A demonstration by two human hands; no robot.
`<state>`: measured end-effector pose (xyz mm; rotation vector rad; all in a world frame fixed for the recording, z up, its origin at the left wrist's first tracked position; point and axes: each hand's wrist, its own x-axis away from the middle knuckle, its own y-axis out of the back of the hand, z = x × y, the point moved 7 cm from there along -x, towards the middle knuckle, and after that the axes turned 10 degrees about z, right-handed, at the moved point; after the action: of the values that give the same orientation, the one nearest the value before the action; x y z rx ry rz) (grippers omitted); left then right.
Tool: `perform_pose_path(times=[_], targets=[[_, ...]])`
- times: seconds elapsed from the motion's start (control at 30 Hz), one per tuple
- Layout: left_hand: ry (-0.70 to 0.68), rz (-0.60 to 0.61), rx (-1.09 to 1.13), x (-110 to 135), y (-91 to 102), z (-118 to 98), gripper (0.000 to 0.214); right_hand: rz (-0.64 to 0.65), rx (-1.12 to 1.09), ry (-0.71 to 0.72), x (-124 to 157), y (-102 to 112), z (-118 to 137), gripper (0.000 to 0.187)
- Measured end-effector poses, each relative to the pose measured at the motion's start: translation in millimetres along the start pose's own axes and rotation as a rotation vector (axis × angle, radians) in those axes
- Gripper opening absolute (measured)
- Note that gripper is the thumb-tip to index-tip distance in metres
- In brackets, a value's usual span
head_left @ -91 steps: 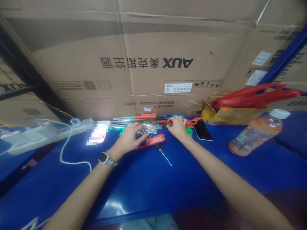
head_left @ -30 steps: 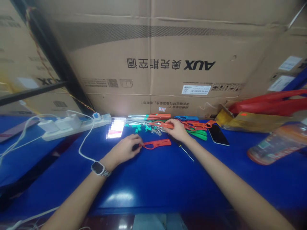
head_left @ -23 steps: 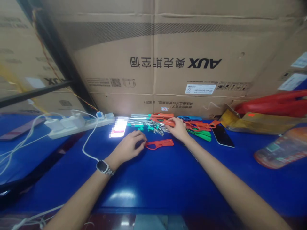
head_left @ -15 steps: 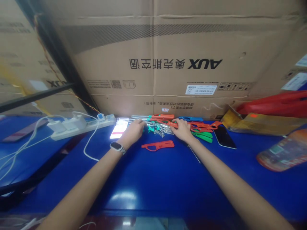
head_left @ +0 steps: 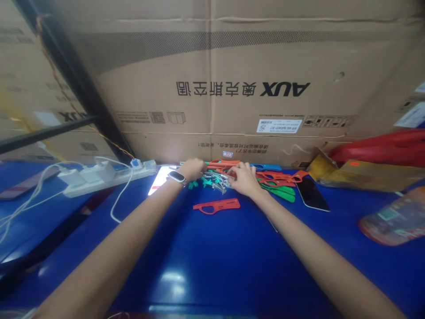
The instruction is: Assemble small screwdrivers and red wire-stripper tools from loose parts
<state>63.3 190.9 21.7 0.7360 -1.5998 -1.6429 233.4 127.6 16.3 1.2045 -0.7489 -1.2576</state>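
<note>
Both hands are in the heap of tools along the foot of the cardboard box, its long pieces lying left to right, parallel to the box. The left hand rests on the silver shafts at the heap's left end and the right hand on small metal bits in its middle. Each grip is curled fingers-down, and I cannot tell whether either pinches anything. A lone orange handle piece lies on the blue desk further out from the box, also left to right, nearer the right hand.

Tool pile on table before carton, loose handle nearer, power strip left, phone right
</note>
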Motion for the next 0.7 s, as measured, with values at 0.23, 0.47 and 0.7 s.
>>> perform_pose_path(times=[0.23,0.47,0.7], targets=[[-0.011,-0.037,-0.035,10.9,17.8,-10.1,0.02,-0.045,-0.047,0.01,0.1,-5.6,-4.7,0.014],[-0.15,-0.307,0.116,53.4,47.0,-21.6,0.015,-0.073,-0.11,0.013,3.9,-3.9,-1.7,0.016],[-0.242,-0.454,0.25,94.2,59.0,-40.0,0.021,-0.108,-0.173,0.153,16.2,1.5,22.4,0.03]])
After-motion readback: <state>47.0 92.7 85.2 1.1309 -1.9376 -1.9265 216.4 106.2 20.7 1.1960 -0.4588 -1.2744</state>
